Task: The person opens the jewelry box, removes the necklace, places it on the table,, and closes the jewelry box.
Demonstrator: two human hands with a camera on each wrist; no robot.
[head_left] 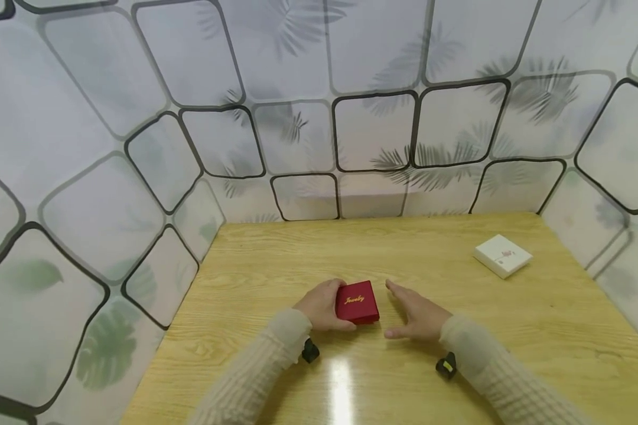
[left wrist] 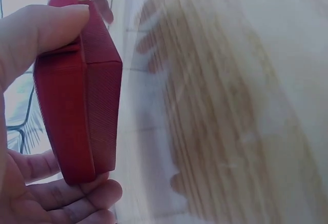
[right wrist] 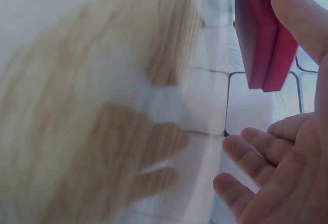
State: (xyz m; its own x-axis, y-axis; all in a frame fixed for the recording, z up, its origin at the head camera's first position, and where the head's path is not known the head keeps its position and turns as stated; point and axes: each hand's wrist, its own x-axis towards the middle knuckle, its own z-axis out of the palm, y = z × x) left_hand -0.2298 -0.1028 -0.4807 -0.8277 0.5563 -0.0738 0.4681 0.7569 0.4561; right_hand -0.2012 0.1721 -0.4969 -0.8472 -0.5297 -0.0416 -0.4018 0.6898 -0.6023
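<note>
The jewelry box (head_left: pixel 357 302) is above the tabletop (head_left: pixel 276 254), the left hand (head_left: pixel 323 306) gripping its left side. Just right of the jewelry box, apart from it, is the right hand (head_left: pixel 419 314). Well to the jewelry box's right and farther back, a carton (head_left: pixel 503 255) lies on the tabletop. The back wall (head_left: pixel 372 136) stands behind the jewelry box.

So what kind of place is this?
Probably a small indoor tabletop workspace, perhaps set up for recording. A shiny yellow wood-grain table sits within white walls or curtains printed with dark rounded outlines and grey leaves, and small black gadgets show at both wrists.
</note>
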